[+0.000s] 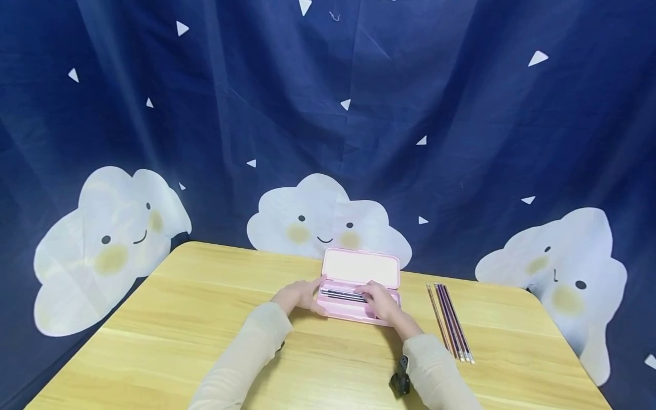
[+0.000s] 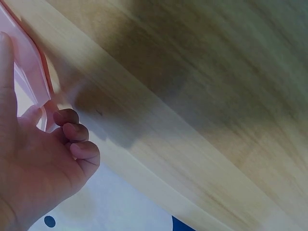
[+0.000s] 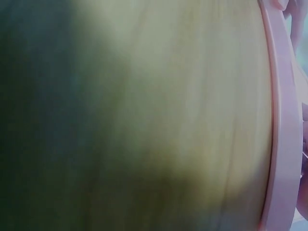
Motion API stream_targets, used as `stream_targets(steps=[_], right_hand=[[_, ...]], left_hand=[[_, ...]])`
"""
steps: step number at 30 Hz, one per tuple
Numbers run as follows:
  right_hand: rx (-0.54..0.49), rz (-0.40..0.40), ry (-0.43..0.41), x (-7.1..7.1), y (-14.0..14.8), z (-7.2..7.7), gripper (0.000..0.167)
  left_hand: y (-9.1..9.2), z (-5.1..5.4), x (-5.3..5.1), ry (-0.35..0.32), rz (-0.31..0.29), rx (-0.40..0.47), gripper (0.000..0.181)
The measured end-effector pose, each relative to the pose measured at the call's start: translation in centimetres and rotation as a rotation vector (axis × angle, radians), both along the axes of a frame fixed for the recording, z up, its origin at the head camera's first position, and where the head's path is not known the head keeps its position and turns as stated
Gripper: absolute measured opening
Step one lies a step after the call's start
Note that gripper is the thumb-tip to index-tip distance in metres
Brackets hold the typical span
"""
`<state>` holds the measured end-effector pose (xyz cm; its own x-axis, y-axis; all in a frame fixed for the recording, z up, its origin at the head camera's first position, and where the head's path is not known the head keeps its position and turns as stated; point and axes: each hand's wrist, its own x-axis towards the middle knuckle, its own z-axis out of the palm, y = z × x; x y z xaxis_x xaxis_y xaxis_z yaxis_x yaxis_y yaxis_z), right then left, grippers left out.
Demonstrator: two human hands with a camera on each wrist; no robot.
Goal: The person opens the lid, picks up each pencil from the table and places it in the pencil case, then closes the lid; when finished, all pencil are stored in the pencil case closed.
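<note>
An open pink pencil case [image 1: 342,309] lies on the table, its lid [image 1: 361,267] tipped back toward the curtain. Several dark pencils [image 1: 339,295] lie lengthwise in it. My left hand [image 1: 302,295] grips the case's left end between thumb and forefinger; the left wrist view shows that hand [image 2: 43,159] with its other fingers curled beside the pink case wall [image 2: 31,62]. Reaching inside the case, my right hand [image 1: 380,300] pinches the right ends of the pencils. In the right wrist view only bits of fingers show past the pink rim [image 3: 285,120].
Right of the case, several more pencils [image 1: 451,322] lie side by side on the wooden table [image 1: 169,319]. A dark blue curtain [image 1: 287,102] with clouds and triangles hangs behind the table. A black device [image 1: 401,377] sits at the right wrist.
</note>
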<state>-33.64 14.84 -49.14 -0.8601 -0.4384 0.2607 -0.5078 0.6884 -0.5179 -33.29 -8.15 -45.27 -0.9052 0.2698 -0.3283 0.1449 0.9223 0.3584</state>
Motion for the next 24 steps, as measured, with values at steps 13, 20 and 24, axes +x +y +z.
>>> stream_targets(steps=[13,20,24], right_hand=[[-0.035,-0.034,-0.017,0.17,0.61,0.06,0.029],[-0.034,-0.017,0.017,0.35,0.42,0.18,0.024],[-0.061,0.010,0.009,0.27,0.33,0.15,0.022]], left_hand=[[-0.08,-0.14,0.02,-0.004,0.008,0.011,0.104],[-0.01,0.00,0.09,-0.011,0.010,0.005,0.104],[-0.06,0.04,0.09,-0.011,0.011,0.009,0.103]])
